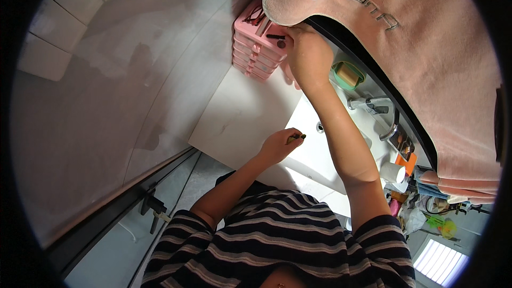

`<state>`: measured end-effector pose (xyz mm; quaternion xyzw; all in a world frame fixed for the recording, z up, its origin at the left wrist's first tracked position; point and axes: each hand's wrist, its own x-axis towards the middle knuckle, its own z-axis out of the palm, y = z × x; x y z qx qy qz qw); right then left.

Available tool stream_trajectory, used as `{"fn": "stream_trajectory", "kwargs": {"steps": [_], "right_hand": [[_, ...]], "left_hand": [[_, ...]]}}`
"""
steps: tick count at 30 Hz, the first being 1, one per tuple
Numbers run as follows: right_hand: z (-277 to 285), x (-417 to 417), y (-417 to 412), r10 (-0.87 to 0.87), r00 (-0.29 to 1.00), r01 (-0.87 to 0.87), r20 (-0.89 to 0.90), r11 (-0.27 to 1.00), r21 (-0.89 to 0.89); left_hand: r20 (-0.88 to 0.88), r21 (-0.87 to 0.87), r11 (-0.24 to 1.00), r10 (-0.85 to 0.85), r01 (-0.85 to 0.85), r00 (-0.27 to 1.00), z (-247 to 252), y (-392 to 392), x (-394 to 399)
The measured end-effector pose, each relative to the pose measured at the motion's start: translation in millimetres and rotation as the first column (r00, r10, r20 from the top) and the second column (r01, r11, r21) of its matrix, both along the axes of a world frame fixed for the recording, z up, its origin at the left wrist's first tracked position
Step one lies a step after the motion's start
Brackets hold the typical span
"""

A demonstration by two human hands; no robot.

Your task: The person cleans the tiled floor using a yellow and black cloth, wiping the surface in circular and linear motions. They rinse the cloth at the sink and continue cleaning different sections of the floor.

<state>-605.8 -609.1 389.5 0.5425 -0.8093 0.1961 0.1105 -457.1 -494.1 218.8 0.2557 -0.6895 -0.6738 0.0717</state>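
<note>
My left hand is closed around a small yellow and dark item, too small to name, above the near edge of the white sink. Reaching forward, my right hand is at the right side of a pink plastic drawer organizer. Its fingers are partly hidden below the edge of a pink towel, so whether they hold anything cannot be told. In the organizer's open top compartments lie a short black item, a small round dark item and red and black thin items.
A pink towel hangs at the upper right over a black-edged frame. Beside the sink are a green soap dish with a bar of soap, a chrome faucet and a white cup. A black-framed door is at the lower left.
</note>
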Motion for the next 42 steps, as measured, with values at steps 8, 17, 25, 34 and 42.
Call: {"fn": "stream_trajectory", "kwargs": {"steps": [8,17,25,34,42], "right_hand": [[0,1,0,-0.001,0.998,0.004,0.065,0.999,-0.051],[-2,6,1,0.020,0.997,-0.012,0.069,0.995,-0.103],[4,15,-6,0.168,0.985,-0.160,0.038,0.974,-0.159],[3,25,-34,0.196,0.978,-0.193,-0.077,0.980,0.042],[-5,17,-32,0.127,0.988,-0.135,-0.083,0.987,-0.092]], "left_hand": [[0.002,-0.072,0.997,-0.035,0.035,0.999,3,3,-1],[0.024,-0.040,0.998,-0.052,0.053,0.998,-2,2,0],[0.038,-0.031,0.997,-0.064,0.065,0.997,3,-2,1],[-0.003,-0.041,0.999,-0.012,0.012,1.000,-2,-4,4],[0.031,-0.048,0.999,0.008,-0.006,0.999,-5,-8,9]]}}
